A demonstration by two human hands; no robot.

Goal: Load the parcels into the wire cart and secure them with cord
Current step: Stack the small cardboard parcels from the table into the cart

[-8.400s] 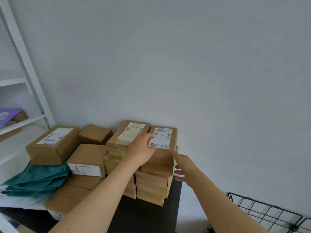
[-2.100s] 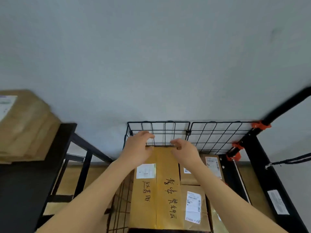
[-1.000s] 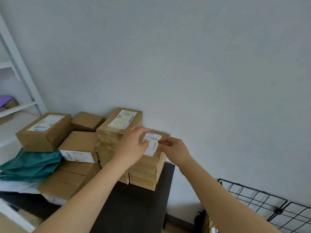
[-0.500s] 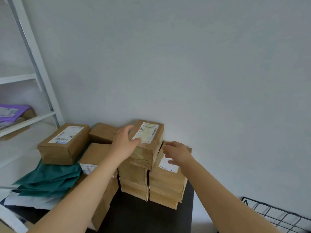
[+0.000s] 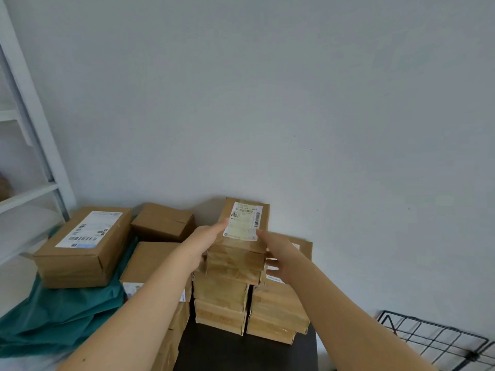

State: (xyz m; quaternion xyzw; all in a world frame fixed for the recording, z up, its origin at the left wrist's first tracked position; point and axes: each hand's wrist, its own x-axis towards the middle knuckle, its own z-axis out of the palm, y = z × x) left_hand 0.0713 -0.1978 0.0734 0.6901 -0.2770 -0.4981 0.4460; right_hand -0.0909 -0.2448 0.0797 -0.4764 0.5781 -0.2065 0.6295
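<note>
On the black table (image 5: pixel 241 349) against the grey wall: brown parcels in stacks, probably a staging pile within reach of the wire cart (image 5: pixel 434 341), whose rim shows at lower right, just beside the table. No cord in view.

Large labelled box (image 5: pixel 83 245) sits at left on a green bag (image 5: pixel 53 311); a smaller carton (image 5: pixel 163 222) lies behind it, near the wall.

Centre: two tall stacks side by side, touching. Top parcel (image 5: pixel 242 228) of the left stack, label up, is clamped from both sides. Left hand (image 5: pixel 201 242) is pressed flat on its left edge, thumb on top; right hand (image 5: pixel 281 254) is on the right edge, fingers (image 5: pixel 273 263) reaching down the side. The grip seems to span two parcels; judged a lift of both together. Loading unfinished; many parcels remain.
</note>
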